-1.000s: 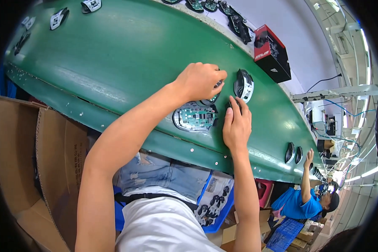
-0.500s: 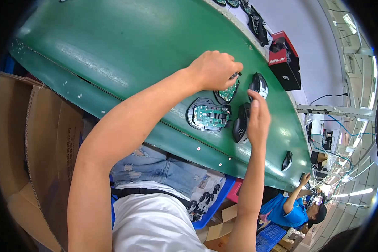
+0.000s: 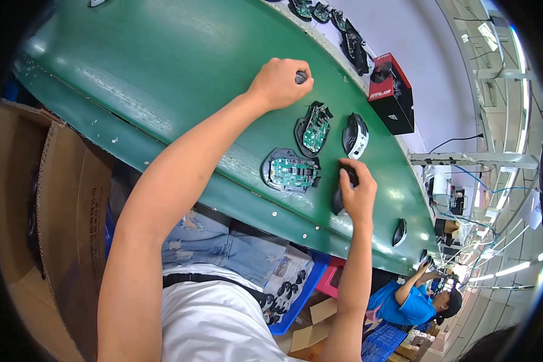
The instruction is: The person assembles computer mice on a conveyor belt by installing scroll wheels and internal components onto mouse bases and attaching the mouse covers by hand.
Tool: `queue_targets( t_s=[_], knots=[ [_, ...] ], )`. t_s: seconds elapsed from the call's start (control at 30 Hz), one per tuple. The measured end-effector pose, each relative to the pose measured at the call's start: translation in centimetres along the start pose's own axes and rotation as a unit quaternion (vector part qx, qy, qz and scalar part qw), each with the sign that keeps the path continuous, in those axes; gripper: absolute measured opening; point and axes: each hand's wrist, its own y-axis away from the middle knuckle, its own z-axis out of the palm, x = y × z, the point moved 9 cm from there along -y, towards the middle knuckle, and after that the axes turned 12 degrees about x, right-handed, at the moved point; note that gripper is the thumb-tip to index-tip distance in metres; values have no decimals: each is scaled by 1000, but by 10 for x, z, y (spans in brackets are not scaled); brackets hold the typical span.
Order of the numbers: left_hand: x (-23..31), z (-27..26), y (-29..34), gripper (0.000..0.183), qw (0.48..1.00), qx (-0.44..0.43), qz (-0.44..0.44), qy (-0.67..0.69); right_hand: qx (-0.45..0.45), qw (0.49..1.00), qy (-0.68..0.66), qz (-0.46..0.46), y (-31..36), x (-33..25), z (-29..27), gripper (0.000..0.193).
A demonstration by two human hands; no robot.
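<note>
My left hand (image 3: 277,83) is closed in a fist above the green tabletop (image 3: 181,72), around a small dark grey round piece (image 3: 300,77) that shows between thumb and fingers. My right hand (image 3: 359,190) grips a black mouse shell (image 3: 338,202), mostly hidden by the fingers. Between the hands lie two opened mouse bases with green circuit boards: a nearer one (image 3: 291,171) and a farther, tilted one (image 3: 314,130). A black and white mouse shell (image 3: 356,136) rests just beyond my right hand.
A red and black box (image 3: 392,93) stands at the table's far edge, beside several circuit boards (image 3: 321,12) on a pale ledge. Another black shell (image 3: 399,232) lies to the right. A cardboard box (image 3: 72,199) is at left. Farther right, a person in blue (image 3: 407,301) works.
My left hand has moved left, away from the farther mouse base, uncovering its board. My right hand has come down toward me and its fingers have closed on the black shell. The view has shifted slightly.
</note>
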Motion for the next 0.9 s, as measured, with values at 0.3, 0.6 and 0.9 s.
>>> queue_targets(
  t_s=[0.3, 0.6, 0.9],
  knots=[
    [3, 5, 1, 22, 1000, -18, -1, 9, 49, 991, -6, 127, 3, 11, -30, 35],
    [9, 12, 0, 19, 1000, -26, 5, 4, 0, 995, -95, -41, 18, -41, 13, 35],
    [41, 40, 31, 19, 947, -172, -146, 231, 114, 949, -287, 59, -17, 22, -5, 31]
  ],
)
